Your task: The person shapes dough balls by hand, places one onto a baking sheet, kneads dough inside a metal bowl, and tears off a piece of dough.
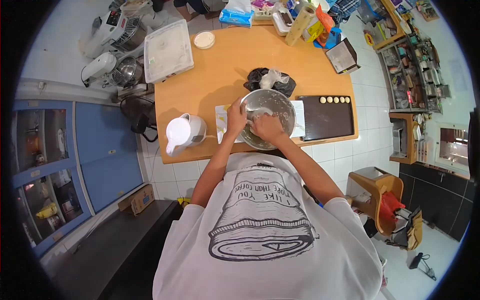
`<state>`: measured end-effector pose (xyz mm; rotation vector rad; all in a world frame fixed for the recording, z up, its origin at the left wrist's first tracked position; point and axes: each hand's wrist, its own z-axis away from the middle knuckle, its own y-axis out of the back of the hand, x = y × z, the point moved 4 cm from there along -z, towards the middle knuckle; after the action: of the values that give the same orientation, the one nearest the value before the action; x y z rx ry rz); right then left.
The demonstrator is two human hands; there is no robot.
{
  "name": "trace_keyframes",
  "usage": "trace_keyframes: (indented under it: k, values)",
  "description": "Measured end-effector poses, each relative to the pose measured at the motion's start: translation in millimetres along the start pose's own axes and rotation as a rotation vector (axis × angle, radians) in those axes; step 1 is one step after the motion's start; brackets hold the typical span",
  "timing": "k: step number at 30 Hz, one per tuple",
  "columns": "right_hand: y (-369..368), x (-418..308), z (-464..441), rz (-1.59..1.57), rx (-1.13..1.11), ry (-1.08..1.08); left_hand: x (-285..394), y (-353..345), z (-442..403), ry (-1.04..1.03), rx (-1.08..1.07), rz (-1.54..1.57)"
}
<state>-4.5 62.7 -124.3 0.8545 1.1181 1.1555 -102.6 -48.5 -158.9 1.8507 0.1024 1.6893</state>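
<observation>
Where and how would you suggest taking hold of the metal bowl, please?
I'd grip the metal bowl by its rim, coming from the left, where the left hand is. The open, round rim should give thumb and fingers an edge to pinch, while the right hand is down inside. The far side looks less handy, as a black bag sits close behind it.

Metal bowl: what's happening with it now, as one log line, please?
left hand: on metal bowl rim | right hand: inside bowl | dark tray: right of bowl, pale balls along far edge
</observation>
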Motion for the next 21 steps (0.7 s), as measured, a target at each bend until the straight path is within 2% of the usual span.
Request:
trace_keyframes:
  k: [1,7,11,14,16,19,21]
  values:
    - [-2.3,-0.2,1.9,0.02,-0.069,-0.027,0.5,0.1,1.3,-0.028,0.028,-0.001]
    - [-23.0,-3.9,-0.8,-0.057,0.255,-0.124,-6.0,-2.8,5.2,-0.051,0.06,0.043]
    - [-26.1,2.9,-15.5,-0.063,0.298,-0.098,1.6,1.0,3.1,-0.001,0.005,0.058]
    - [-21.3,7.5,-26.7,-0.081,0.335,-0.077,-2.2,-0.6,6.3,-0.076,0.087,0.046]
    - [-21.6,8.8,-33.1,-0.071,0.392,-0.076,-0.9,0.5,6.0,-0.029,0.056,0.063]
    - [-15.6,14.7,-42.1,-0.19,0.426,-0.153,3.6,1.8,3.7,-0.007,0.032,0.082]
    - [-1.4,26.1,-45.9,-0.331,0.182,-0.449,3.9,0.2,0.6,-0.025,0.041,0.078]
